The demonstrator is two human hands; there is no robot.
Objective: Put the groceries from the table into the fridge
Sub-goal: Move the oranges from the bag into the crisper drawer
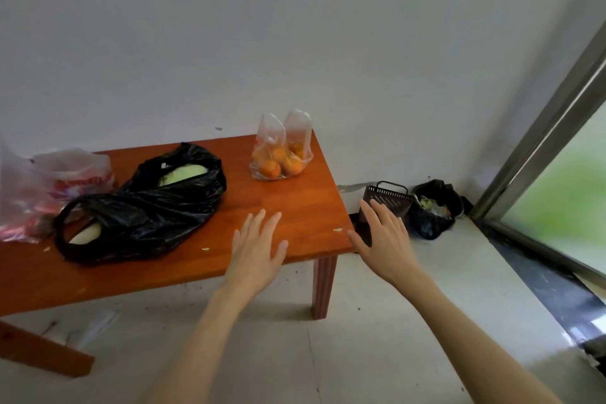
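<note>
A plain pale wall (295,43) backs a low wooden table (288,207) standing on a light tiled floor (377,354); a glazed door frame (541,147) runs down the right side, and a dark slotted basket (390,198) and a black rubbish bag (433,210) sit on the floor in the corner; no fridge is in view. The groceries lie on the table: a clear bag of oranges (280,157) near the far right corner, a black bag (144,207) with pale green vegetables showing at its openings in the middle, and a white and red printed bag (65,180) at the left edge. The left hand (257,249) hovers over the near right part of the table, fingers straight and spread, holding nothing; the right hand (383,239) is extended just past the table corner, likewise spread and empty; the two hands are apart. Judged step: the reach for a first item, nothing yet lifted. The next move probably calls for closing the fingers round the bag handles of the oranges, the nearest item ahead, and lifting clear; the thin plastic may sag or shift under load.
</note>
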